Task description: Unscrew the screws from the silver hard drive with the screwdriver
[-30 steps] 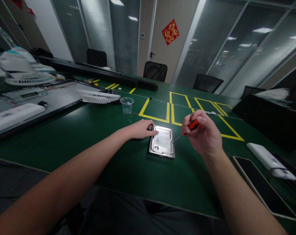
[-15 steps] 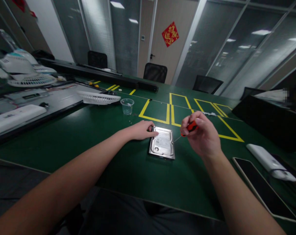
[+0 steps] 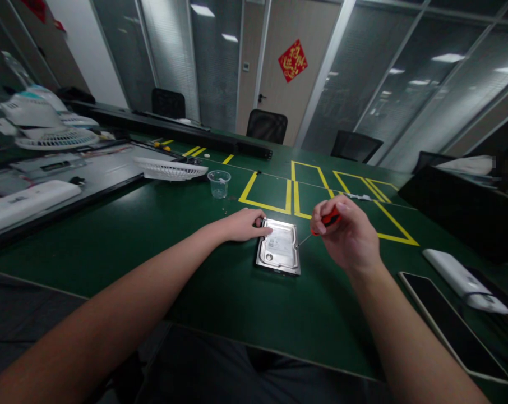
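Hard drive [image 3: 280, 242], one, flat on the desk [image 3: 220, 303] before us. Our left hand [image 3: 242, 225], half-curled, grips it at 10 o'clock, thumb on top. Our right hand [image 3: 350, 238], closed round a red-and-black screwdriver [image 3: 332, 216], holds the tip at its 3 o'clock edge. Change over the last second: next to none; tip and drive keep their places, so work seems centred there.

The bench [image 3: 220, 303] is coloured dark green and patterned with yellow lines [image 3: 288, 196]. The hard drive [image 3: 280, 247] is finished in silver, the screwdriver [image 3: 331, 217] in red and black. The red sign [image 3: 293, 60] is lettered gold.
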`<state>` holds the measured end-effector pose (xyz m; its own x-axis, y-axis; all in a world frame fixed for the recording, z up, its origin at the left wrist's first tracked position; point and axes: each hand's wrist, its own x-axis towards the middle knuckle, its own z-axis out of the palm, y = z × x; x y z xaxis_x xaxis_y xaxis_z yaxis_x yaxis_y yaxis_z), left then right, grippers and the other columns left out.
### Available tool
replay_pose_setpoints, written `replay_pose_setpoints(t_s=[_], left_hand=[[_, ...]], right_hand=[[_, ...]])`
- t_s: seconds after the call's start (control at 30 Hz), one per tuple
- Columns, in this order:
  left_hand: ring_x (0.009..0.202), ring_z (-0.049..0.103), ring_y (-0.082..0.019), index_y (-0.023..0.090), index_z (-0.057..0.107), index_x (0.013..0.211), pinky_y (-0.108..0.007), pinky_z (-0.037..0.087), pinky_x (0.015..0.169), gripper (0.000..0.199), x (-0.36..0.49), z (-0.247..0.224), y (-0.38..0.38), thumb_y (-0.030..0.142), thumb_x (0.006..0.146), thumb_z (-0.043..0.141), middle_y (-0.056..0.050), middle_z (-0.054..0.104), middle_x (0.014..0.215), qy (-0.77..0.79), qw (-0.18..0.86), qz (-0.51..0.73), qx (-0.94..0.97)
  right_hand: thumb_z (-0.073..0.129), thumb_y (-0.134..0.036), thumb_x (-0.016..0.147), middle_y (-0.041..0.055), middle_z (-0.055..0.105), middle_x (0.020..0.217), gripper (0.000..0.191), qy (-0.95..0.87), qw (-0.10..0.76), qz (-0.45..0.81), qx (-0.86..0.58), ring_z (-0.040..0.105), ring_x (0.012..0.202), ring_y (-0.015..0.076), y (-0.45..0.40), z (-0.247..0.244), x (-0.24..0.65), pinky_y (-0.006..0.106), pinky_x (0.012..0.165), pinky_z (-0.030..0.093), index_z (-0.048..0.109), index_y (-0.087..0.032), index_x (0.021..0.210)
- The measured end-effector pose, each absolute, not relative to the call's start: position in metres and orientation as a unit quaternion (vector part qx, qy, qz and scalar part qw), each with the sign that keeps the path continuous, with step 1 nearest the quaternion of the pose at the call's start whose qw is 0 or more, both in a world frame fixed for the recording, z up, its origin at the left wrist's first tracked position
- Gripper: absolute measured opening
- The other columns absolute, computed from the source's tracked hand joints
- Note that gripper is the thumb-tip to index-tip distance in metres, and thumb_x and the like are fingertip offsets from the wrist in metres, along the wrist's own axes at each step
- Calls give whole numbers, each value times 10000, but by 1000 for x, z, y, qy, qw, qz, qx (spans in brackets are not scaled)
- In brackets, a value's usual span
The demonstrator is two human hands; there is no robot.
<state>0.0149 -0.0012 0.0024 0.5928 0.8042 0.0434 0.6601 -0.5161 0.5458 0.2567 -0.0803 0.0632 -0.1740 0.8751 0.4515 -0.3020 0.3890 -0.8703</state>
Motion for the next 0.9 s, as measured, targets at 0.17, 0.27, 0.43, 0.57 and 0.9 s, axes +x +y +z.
replay_pose_setpoints(t_s=[0.17, 0.27, 0.43, 0.57, 0.9], left_hand=[[881, 612, -229, 175, 604, 1214, -323, 417, 726, 616, 15, 4, -3, 688, 879, 540, -79, 697, 1010, 426, 238, 148, 860], [861, 607, -222, 168, 608, 1195, -322, 417, 736, 575, 16, 6, -4, 652, 893, 541, -78, 696, 994, 421, 224, 148, 866], [875, 607, -225, 173, 608, 1196, -321, 415, 745, 582, 16, 6, -3, 663, 890, 541, -78, 698, 1003, 424, 224, 146, 866], [866, 609, -227, 174, 604, 1211, -318, 408, 712, 611, 15, 3, -2, 684, 881, 541, -78, 699, 1000, 422, 234, 148, 864], [868, 610, -222, 185, 597, 1239, -318, 412, 708, 641, 15, 3, -1, 710, 878, 528, -75, 697, 1024, 423, 243, 142, 861]], right_hand=[[557, -346, 903, 17, 586, 684, 214, -572, 593, 516, -235, 433, 535, 124, -80, 64, 256, 293, 557, 330, 600, -216, 738], [573, -384, 895, 14, 579, 683, 224, -569, 594, 513, -244, 415, 533, 127, -79, 64, 256, 297, 553, 336, 585, -227, 737], [572, -475, 898, 23, 584, 697, 297, -572, 590, 515, -244, 435, 536, 132, -80, 65, 258, 307, 549, 365, 573, -227, 734], [547, -455, 899, 25, 582, 692, 286, -565, 593, 520, -244, 440, 538, 133, -81, 65, 259, 308, 554, 370, 585, -224, 733], [543, -395, 908, 24, 583, 681, 238, -575, 588, 515, -243, 512, 584, 144, -78, 62, 259, 291, 581, 388, 628, -216, 777]])
